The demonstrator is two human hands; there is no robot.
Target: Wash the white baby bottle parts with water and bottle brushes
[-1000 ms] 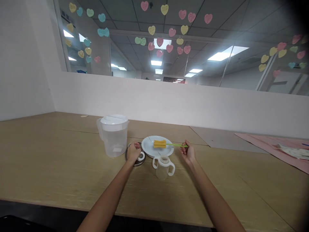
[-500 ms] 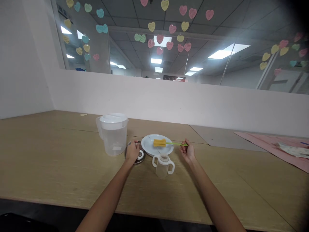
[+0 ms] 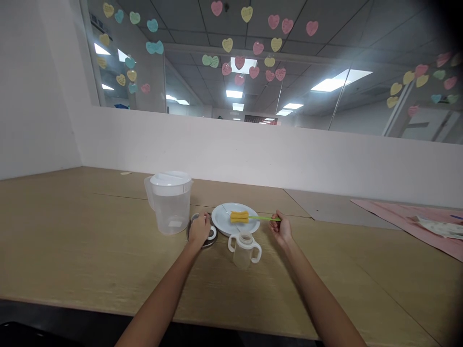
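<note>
In the head view my right hand [image 3: 281, 229] is closed around the thin green handle of a bottle sponge brush [image 3: 239, 217]. Its yellow sponge head is over the white plate [image 3: 219, 222]; whether they touch I cannot tell. My left hand [image 3: 200, 230] reaches down into a round metal dish [image 3: 210, 244], fingers bent and closed, and hides what they grip, if anything. A white ring-shaped piece [image 3: 212, 233] shows beside those fingers. Between my forearms an uncapped, clear baby cup with two white handles [image 3: 243, 253] stands upright in front of the plate.
A clear pitcher with a white lid [image 3: 172, 205] stands left of the metal dish. A grey sheet [image 3: 325, 208] and a pink cloth [image 3: 394, 218] lie at the right of the wooden table [image 3: 90, 250]. A white wall [image 3: 231, 154] rises behind.
The view has tilted up very slightly. Both hands stay in nearly the same places, and the sponge brush remains over the plate.
</note>
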